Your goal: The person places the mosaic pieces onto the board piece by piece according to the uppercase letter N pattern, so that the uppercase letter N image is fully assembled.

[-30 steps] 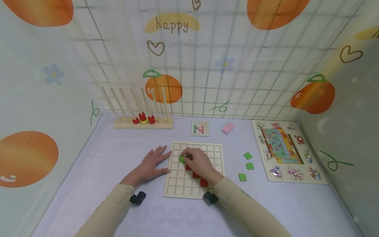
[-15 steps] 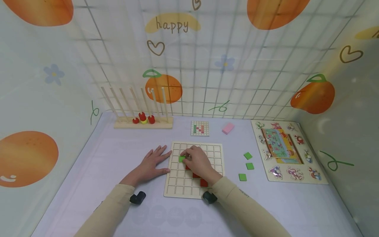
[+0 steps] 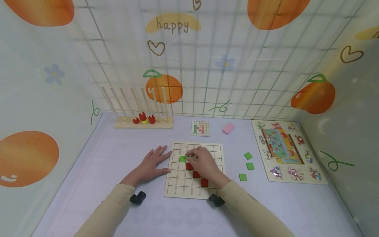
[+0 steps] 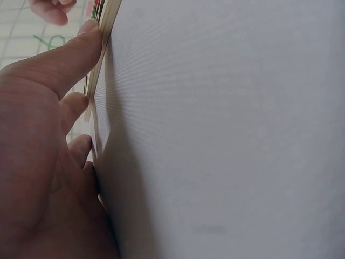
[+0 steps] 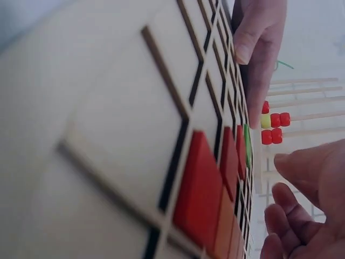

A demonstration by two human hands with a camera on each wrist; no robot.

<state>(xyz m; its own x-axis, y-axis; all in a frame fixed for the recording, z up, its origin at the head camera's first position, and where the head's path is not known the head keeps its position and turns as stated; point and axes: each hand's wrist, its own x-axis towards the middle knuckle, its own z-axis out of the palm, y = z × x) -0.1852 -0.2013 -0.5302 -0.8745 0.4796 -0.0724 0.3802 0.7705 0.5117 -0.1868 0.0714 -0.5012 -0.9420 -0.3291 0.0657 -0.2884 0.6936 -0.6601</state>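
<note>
A pale wooden grid board (image 3: pixel 177 191) lies at the middle of the table. One green square tile (image 3: pixel 182 159) sits in a cell at its upper left, with several red tiles (image 3: pixel 204 182) running diagonally down to the right. My right hand (image 3: pixel 203 163) hovers over the board, just right of the green tile, and hides some cells. In the right wrist view its thumb (image 5: pixel 302 162) and loosely bent fingers stand apart and hold nothing. My left hand (image 3: pixel 153 164) lies with spread fingers on the table, its fingertips touching the board's left edge.
Several loose green tiles (image 3: pixel 242 177) lie right of the board. Behind it are a small pattern card (image 3: pixel 200 128) and a pink block (image 3: pixel 228 128). A pegged bead stand (image 3: pixel 143 125) stands back left, and a wooden picture puzzle (image 3: pixel 284 177) lies far right.
My right hand has let go of the green tile, which stays in its cell, and has shifted slightly to the right. The left hand has not moved.
</note>
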